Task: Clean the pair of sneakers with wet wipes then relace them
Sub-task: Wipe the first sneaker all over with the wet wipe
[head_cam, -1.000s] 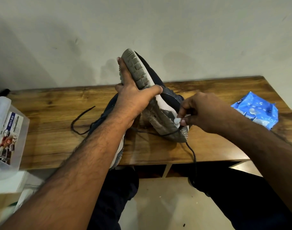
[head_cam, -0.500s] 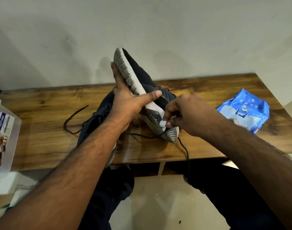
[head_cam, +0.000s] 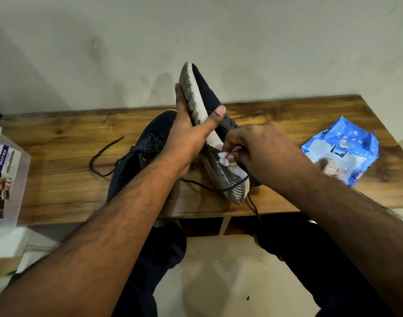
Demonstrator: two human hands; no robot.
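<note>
One dark sneaker [head_cam: 205, 104] stands tilted on its heel at the desk's front edge, toe up, its worn grey sole facing left, a black lace [head_cam: 253, 202] trailing off the edge. A small white wet wipe [head_cam: 223, 157] presses against its pale midsole. The second dark sneaker [head_cam: 141, 154] lies flat behind, laces loose. A blue wet wipes pack [head_cam: 340, 152] lies to the right.
</note>
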